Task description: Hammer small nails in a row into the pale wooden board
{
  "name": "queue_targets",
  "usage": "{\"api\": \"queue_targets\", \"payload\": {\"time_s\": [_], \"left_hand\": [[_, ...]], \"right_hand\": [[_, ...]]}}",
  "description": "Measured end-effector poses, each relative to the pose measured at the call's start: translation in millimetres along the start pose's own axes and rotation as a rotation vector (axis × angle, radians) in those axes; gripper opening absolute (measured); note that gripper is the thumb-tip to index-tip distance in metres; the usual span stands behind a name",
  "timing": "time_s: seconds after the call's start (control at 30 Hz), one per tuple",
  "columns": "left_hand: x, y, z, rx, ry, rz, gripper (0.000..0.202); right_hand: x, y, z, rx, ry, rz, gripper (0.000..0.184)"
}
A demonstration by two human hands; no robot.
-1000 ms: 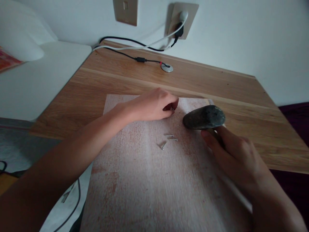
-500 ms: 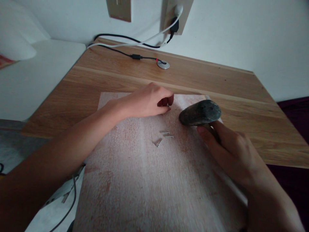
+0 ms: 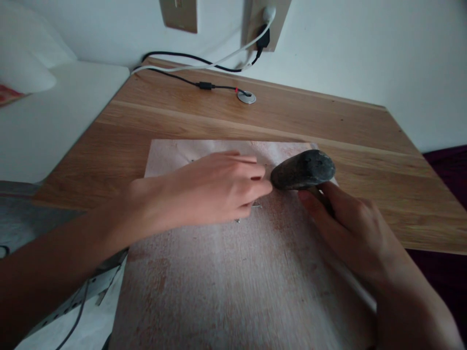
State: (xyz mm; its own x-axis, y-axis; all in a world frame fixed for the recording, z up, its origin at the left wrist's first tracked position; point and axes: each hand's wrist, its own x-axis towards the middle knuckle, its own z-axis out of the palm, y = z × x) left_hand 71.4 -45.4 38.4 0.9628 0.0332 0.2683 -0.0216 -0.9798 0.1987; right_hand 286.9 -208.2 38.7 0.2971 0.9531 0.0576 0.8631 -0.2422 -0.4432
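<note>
My right hand (image 3: 350,223) is wrapped round the handle of a hammer (image 3: 302,170), whose thick dark grey head stays close above the far right part of a whitewashed, worn-looking board (image 3: 219,282). Over the middle of that board is my left hand (image 3: 226,187), its fingers curled and bent down just left of the hammer head. Whatever its fingertips may hold is hidden. A thin silver nail (image 3: 257,205) lies by the fingers, and the end of another nail (image 3: 238,220) shows below the hand. The hand covers the other loose nails.
Beneath the board is a wood-grain desk (image 3: 124,131). Black and white cables (image 3: 204,67) run along its back edge to a wall socket (image 3: 270,29), one passing into a round metal grommet (image 3: 247,97). A white surface (image 3: 73,112) adjoins at left.
My left hand has come nearer, from the far part of the board to over the loose nails, and now hides most of them. The right hand and hammer have hardly moved.
</note>
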Motion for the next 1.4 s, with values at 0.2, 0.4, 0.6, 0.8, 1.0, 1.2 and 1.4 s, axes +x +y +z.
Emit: {"api": "queue_targets", "payload": {"time_s": [0.2, 0.4, 0.6, 0.8, 1.0, 1.2, 1.4], "left_hand": [[-0.8, 11.3, 7.6, 0.04, -0.074, 0.068, 0.018], [2.4, 9.0, 11.6, 0.036, -0.064, 0.07, 0.018], [5.9, 7.5, 13.1, 0.019, -0.11, 0.038, 0.013], [14.1, 1.6, 6.6, -0.112, -0.101, -0.021, 0.016], [33.6, -17.7, -2.6, -0.242, 0.058, -0.093, 0.015], [53.5, -48.4, 9.2, -0.252, 0.195, -0.186, 0.012], [49.0, -61.0, 24.6, -0.349, 0.226, -0.203, 0.018]], "right_hand": [[1.0, -1.9, 0.4, 0.0, -0.012, 0.004, 0.033], [1.7, -2.6, -0.3, 0.016, -0.006, -0.005, 0.035], [2.3, -1.8, -0.1, 0.035, -0.033, 0.014, 0.036], [0.4, 1.0, 0.4, 0.035, -0.037, 0.033, 0.036], [-0.4, 0.6, -0.2, 0.038, -0.04, 0.011, 0.038], [-0.4, 1.2, 0.0, 0.032, -0.047, 0.028, 0.037], [0.1, -0.6, -0.7, 0.025, -0.056, 0.043, 0.038]]}}
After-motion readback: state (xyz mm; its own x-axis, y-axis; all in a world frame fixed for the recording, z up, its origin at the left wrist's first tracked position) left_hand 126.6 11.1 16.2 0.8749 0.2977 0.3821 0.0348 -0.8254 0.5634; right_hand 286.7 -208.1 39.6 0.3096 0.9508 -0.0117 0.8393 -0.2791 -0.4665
